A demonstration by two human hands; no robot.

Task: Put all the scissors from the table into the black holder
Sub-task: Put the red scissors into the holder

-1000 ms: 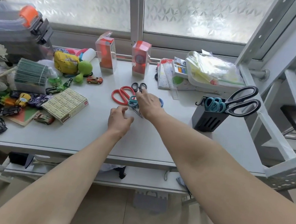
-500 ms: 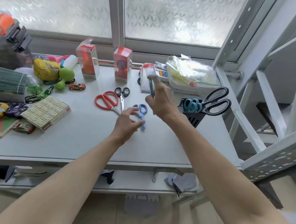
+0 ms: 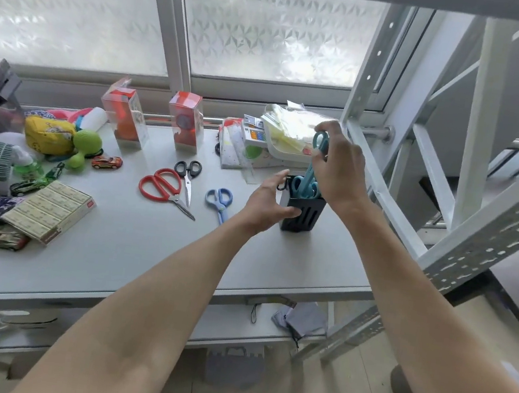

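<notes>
Your right hand (image 3: 337, 170) has swung across to the slotted black plastic holder (image 3: 305, 215), fingers curled round the teal-handled scissors (image 3: 319, 143), blades pointing down into it. Your left hand (image 3: 267, 204) now grips the holder's side. Red-handled scissors (image 3: 157, 183), black-handled scissors (image 3: 189, 169) and blue-handled scissors (image 3: 218, 197) lie on the grey table (image 3: 146, 247).

No legible text anywhere, seemingly.

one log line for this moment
right hand: holds teal scissors at black holder mouth | left hand: grips holder | table: red scissors, black scissors, blue scissors
</notes>
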